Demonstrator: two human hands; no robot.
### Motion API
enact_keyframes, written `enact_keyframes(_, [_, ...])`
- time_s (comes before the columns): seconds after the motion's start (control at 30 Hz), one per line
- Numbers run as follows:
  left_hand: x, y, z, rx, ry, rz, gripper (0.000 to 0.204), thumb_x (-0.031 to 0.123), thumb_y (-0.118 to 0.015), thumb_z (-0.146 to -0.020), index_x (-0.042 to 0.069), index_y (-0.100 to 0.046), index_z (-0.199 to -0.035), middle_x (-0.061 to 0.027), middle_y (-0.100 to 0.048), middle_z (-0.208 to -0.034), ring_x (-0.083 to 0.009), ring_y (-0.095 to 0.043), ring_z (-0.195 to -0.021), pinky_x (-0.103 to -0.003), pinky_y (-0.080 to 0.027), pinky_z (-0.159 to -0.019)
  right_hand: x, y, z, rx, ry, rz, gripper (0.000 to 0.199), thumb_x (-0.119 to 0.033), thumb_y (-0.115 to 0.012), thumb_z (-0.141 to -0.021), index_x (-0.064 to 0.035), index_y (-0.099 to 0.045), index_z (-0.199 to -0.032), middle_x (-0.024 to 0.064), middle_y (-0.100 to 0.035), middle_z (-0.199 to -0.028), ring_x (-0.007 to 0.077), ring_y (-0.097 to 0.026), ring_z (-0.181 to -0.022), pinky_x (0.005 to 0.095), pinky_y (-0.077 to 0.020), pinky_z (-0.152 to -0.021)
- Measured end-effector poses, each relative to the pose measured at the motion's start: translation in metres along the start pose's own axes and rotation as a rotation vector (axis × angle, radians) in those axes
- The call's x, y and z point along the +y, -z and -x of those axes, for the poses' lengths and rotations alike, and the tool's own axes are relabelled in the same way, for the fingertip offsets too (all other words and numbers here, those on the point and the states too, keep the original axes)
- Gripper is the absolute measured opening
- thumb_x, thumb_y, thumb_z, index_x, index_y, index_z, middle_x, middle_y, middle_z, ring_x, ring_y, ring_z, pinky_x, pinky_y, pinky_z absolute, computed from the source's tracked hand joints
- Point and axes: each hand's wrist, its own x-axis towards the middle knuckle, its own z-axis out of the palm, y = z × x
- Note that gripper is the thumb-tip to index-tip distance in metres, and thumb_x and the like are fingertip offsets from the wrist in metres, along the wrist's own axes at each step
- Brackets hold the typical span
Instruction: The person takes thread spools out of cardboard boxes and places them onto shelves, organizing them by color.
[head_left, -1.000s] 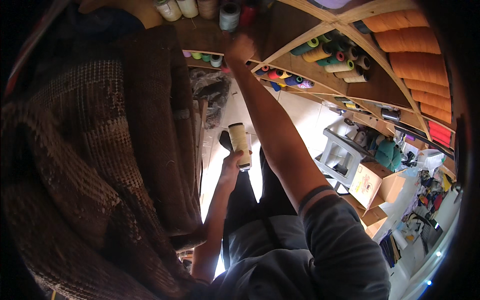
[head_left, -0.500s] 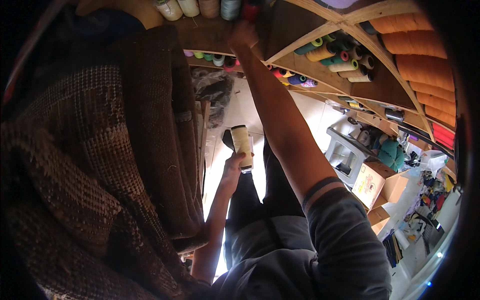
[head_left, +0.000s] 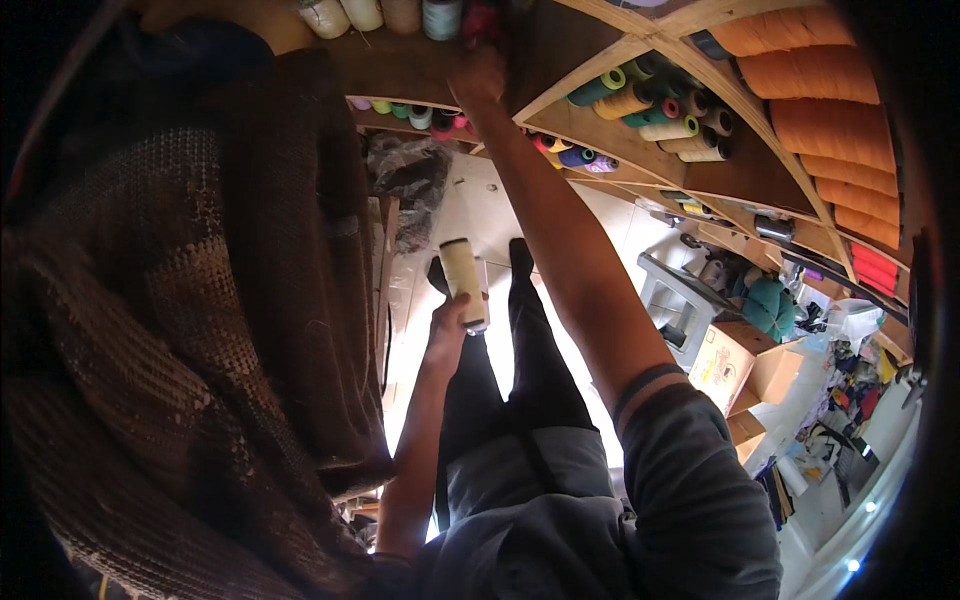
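Gripping a pale yarn cone (head_left: 463, 280) near the picture's centre, the left hand (head_left: 450, 325) is closed around its lower end, and the cone is held upright above the floor (head_left: 470, 210). The right hand (head_left: 478, 72) is stretched up toward 12 o'clock and is seen at a red spool (head_left: 480, 20) on the wooden shelf (head_left: 420, 70); it seems closed on it, though shadow hides the fingers. Coloured spools (head_left: 650, 100) are stacked at 1 o'clock, and brown woven cloth (head_left: 180, 330) hangs at 9 o'clock.

Right hand (head_left: 478, 72), top centre: fingers lost in shadow among the cones (head_left: 380, 14), themselves cut by the top edge. Left hand (head_left: 450, 322): palm hidden behind the spool (head_left: 463, 281). Clutter lower right: too small to tell.
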Motion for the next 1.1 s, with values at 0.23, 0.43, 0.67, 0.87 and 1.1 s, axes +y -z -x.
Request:
enact_keyframes(0.23, [0.041, -0.021, -0.019, -0.038, -0.447, 0.138, 0.037, 0.033, -0.054, -0.080, 0.001, -0.057, -0.099, -0.0069, -0.058, -0.098, -0.0158, -0.052, -0.095, -0.029, -0.036, -0.085, 0.014, 0.086, 0.072, -0.763, 0.094, -0.492, 0.038, -0.031, -0.058, -0.084, -0.0076, -0.059, -0.114, 0.0125, -0.063, -0.105, 0.0252, -0.059, -0.097, 0.0363, -0.0467, -0.081])
enact_keyframes(0.43, [0.082, -0.035, -0.017, -0.215, -0.494, 0.285, 0.042, 0.034, -0.049, -0.077, 0.001, -0.054, -0.102, -0.0089, -0.055, -0.096, -0.0178, -0.048, -0.095, -0.030, -0.033, -0.088, 0.043, 0.144, 0.113, -1.033, 0.131, -0.734, 0.048, -0.023, -0.071, -0.077, -0.0085, -0.055, -0.121, 0.0068, -0.059, -0.112, 0.0198, -0.054, -0.105, 0.0315, -0.0452, -0.085])
enact_keyframes(0.67, [0.096, -0.045, -0.023, -0.204, -0.557, 0.452, 0.048, 0.039, -0.043, -0.081, 0.000, -0.055, -0.105, -0.0131, -0.054, -0.110, -0.0232, -0.048, -0.107, -0.040, -0.032, -0.096, 0.029, 0.161, 0.114, -0.880, 0.125, -0.874, 0.065, 0.004, -0.070, -0.072, -0.0039, -0.042, -0.130, 0.0091, -0.048, -0.126, 0.0173, -0.047, -0.117, 0.0314, -0.0417, -0.093])
enact_keyframes(0.87, [0.103, -0.054, -0.020, -0.247, -0.565, 0.377, 0.067, 0.046, -0.041, -0.080, 0.004, -0.040, -0.131, -0.0178, -0.040, -0.137, -0.0296, -0.036, -0.128, -0.049, -0.027, -0.103, 0.027, 0.144, 0.115, -0.674, -0.481, -1.548, 0.051, -0.011, -0.063, -0.083, -0.0060, -0.040, -0.127, 0.0101, -0.044, -0.126, 0.0274, -0.049, -0.111, 0.0437, -0.0486, -0.089])
enact_keyframes(1.1, [0.097, -0.050, -0.016, -0.143, -0.554, 0.286, 0.071, 0.049, -0.040, -0.079, 0.007, -0.035, -0.136, -0.0162, -0.039, -0.139, -0.0290, -0.038, -0.126, -0.048, -0.030, -0.100, 0.046, 0.130, 0.142, -0.929, -0.619, -1.816, 0.056, -0.025, -0.060, -0.085, -0.0078, -0.035, -0.132, 0.0143, -0.048, -0.121, 0.0277, -0.051, -0.107, 0.0464, -0.0427, -0.091])
